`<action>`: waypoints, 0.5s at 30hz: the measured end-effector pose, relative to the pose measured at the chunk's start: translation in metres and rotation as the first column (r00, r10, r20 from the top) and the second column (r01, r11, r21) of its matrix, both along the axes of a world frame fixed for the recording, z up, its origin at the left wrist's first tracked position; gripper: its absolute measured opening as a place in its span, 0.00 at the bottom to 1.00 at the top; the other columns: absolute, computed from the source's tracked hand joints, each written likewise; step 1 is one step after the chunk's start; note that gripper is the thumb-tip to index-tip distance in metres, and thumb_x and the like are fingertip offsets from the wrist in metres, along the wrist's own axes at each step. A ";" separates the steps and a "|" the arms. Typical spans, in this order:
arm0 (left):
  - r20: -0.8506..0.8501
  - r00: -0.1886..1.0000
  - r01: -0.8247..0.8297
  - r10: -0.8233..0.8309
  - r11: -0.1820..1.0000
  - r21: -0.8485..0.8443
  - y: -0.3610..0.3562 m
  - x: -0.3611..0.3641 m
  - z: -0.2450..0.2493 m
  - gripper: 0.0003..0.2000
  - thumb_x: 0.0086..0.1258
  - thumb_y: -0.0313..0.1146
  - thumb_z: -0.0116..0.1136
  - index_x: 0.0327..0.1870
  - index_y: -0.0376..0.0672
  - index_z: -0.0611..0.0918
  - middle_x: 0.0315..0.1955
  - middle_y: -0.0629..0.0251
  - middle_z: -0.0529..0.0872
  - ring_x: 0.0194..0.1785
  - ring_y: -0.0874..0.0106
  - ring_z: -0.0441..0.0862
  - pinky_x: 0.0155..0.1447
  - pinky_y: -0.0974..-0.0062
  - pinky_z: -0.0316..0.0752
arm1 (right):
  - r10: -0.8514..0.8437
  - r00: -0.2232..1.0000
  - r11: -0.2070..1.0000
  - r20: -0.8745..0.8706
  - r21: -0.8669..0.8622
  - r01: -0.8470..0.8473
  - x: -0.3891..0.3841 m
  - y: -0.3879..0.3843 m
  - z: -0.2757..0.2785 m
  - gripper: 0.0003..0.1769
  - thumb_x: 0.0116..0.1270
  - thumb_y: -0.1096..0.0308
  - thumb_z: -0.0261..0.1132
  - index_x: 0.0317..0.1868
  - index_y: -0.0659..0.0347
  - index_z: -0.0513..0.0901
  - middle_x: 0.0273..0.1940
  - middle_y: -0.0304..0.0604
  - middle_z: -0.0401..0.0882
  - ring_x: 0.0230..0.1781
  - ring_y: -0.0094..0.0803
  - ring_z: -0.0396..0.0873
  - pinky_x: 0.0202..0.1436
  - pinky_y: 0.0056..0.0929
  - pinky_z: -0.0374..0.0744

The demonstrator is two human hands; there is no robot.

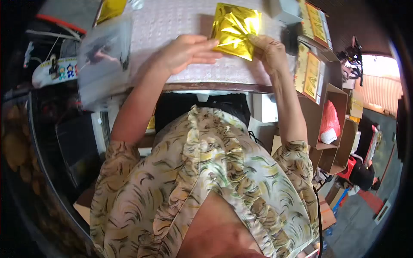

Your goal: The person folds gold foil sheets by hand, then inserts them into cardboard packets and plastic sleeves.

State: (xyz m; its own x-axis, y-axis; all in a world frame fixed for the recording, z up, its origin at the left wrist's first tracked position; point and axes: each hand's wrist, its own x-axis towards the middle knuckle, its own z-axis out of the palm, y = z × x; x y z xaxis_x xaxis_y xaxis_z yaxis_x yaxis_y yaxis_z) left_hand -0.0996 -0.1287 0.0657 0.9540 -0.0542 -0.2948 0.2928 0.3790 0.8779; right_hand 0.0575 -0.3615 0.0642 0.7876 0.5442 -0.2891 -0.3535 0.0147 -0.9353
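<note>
A shiny gold foil packet [235, 29] is held up over the table, its surface creased toward the right edge. My right hand [270, 50] pinches it at the lower right edge between thumb and fingers. At the packet's left side, my left hand [188, 53] has its fingers stretched out, with the fingertips right at the foil edge. Beneath both hands lies the light patterned tabletop [167, 19].
A clear plastic bag [105, 60] hangs over the table's left side, close to my left forearm. More gold foil [112, 9] lies at the far left corner. Printed boxes [307, 73] line the right edge, and an open carton [333, 139] holds a red bag [330, 122].
</note>
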 end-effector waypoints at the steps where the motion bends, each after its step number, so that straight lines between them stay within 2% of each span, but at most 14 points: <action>1: 0.039 0.999 0.033 -0.034 0.999 0.041 -0.005 0.000 -0.001 0.25 0.80 0.42 0.61 0.66 0.28 0.78 0.58 0.47 0.86 0.60 0.61 0.88 0.65 0.63 0.84 | -0.012 1.000 1.000 -0.020 0.013 0.013 0.004 -0.004 -0.002 0.06 0.68 0.71 0.76 0.39 0.66 0.90 0.37 0.45 0.91 0.34 0.30 0.89 0.43 0.28 0.88; 2: 0.037 0.999 0.028 -0.031 0.997 0.068 -0.010 0.003 -0.003 0.23 0.81 0.38 0.60 0.66 0.28 0.78 0.58 0.47 0.87 0.60 0.61 0.88 0.65 0.64 0.84 | -0.040 0.999 0.999 -0.012 0.028 0.041 0.002 -0.005 0.002 0.06 0.67 0.72 0.76 0.39 0.66 0.90 0.37 0.45 0.91 0.35 0.30 0.89 0.43 0.29 0.88; 3: 0.043 0.999 0.024 -0.028 0.995 0.099 -0.015 0.009 -0.002 0.21 0.81 0.35 0.60 0.65 0.28 0.78 0.57 0.47 0.87 0.60 0.61 0.88 0.65 0.65 0.84 | -0.144 0.990 0.990 0.014 -0.007 0.144 0.000 -0.005 0.002 0.06 0.70 0.72 0.73 0.43 0.66 0.90 0.38 0.44 0.91 0.35 0.30 0.88 0.42 0.29 0.85; 6: 0.054 0.998 0.034 -0.040 0.994 0.108 -0.031 0.021 0.009 0.18 0.82 0.33 0.58 0.63 0.29 0.80 0.55 0.50 0.88 0.59 0.63 0.88 0.65 0.66 0.84 | -0.134 0.991 0.987 -0.031 0.087 0.136 0.007 -0.026 0.005 0.04 0.71 0.74 0.71 0.41 0.68 0.89 0.39 0.46 0.91 0.39 0.32 0.90 0.49 0.30 0.87; 7: 0.065 0.997 0.035 -0.041 0.996 0.086 -0.035 0.026 0.012 0.16 0.82 0.33 0.59 0.62 0.30 0.81 0.54 0.53 0.89 0.59 0.64 0.88 0.65 0.66 0.84 | -0.172 0.984 0.981 -0.047 0.087 0.175 0.006 -0.032 0.009 0.04 0.71 0.73 0.72 0.40 0.65 0.89 0.37 0.43 0.90 0.34 0.29 0.87 0.42 0.26 0.84; 9: 0.093 0.992 0.078 -0.089 0.990 0.119 -0.048 0.036 0.027 0.16 0.82 0.31 0.58 0.63 0.30 0.80 0.54 0.53 0.89 0.56 0.64 0.89 0.63 0.68 0.85 | -0.190 0.982 0.981 -0.020 0.035 0.190 0.008 -0.059 0.023 0.05 0.68 0.71 0.74 0.40 0.65 0.89 0.37 0.41 0.90 0.35 0.27 0.87 0.44 0.26 0.85; 11: 0.112 0.955 0.239 -0.276 0.934 0.266 -0.060 0.053 0.040 0.18 0.81 0.32 0.60 0.64 0.29 0.80 0.52 0.51 0.90 0.53 0.63 0.91 0.61 0.69 0.86 | -0.319 0.944 0.947 0.081 -0.006 0.321 0.009 -0.087 0.041 0.09 0.71 0.65 0.73 0.43 0.62 0.88 0.34 0.33 0.85 0.30 0.20 0.77 0.37 0.22 0.73; 12: 0.175 0.948 0.190 -0.264 0.916 0.353 -0.069 0.064 0.037 0.16 0.79 0.31 0.62 0.61 0.32 0.84 0.52 0.53 0.91 0.50 0.69 0.91 0.56 0.71 0.86 | -0.259 0.965 0.965 0.048 0.047 0.257 0.032 -0.129 0.024 0.11 0.72 0.64 0.71 0.46 0.63 0.88 0.37 0.34 0.85 0.34 0.20 0.78 0.40 0.23 0.75; 13: 0.178 0.945 0.197 -0.274 0.913 0.357 -0.078 0.077 0.042 0.16 0.79 0.31 0.62 0.61 0.32 0.84 0.52 0.53 0.91 0.50 0.69 0.91 0.56 0.71 0.86 | -0.417 0.903 0.907 0.101 0.115 0.406 0.019 -0.138 0.046 0.12 0.72 0.65 0.71 0.49 0.65 0.88 0.39 0.34 0.85 0.34 0.20 0.78 0.40 0.22 0.74; 14: 0.278 0.903 0.064 -0.329 0.742 0.668 -0.087 0.093 0.051 0.15 0.78 0.31 0.63 0.59 0.33 0.86 0.52 0.55 0.92 0.48 0.70 0.92 0.53 0.71 0.86 | -0.430 0.892 0.899 0.141 0.157 0.409 0.028 -0.174 0.039 0.15 0.72 0.66 0.70 0.53 0.66 0.87 0.43 0.36 0.86 0.40 0.23 0.82 0.45 0.24 0.78; 15: 0.345 0.844 -0.121 -0.412 0.480 0.869 -0.098 0.110 0.056 0.14 0.76 0.32 0.64 0.56 0.35 0.88 0.53 0.56 0.92 0.46 0.70 0.92 0.49 0.71 0.85 | -0.479 0.873 0.861 0.088 0.241 0.448 0.029 -0.197 0.045 0.16 0.72 0.67 0.70 0.56 0.67 0.86 0.49 0.38 0.88 0.48 0.27 0.84 0.53 0.26 0.81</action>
State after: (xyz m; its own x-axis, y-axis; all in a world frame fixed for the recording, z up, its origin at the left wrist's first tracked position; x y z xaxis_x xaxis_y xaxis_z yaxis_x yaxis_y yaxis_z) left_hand 0.0104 -0.2267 0.1219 0.9656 -0.1904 0.1773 -0.2583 -0.6184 0.7422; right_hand 0.0866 -0.5581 0.1089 0.9869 0.1409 -0.0787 -0.1231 0.3422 -0.9315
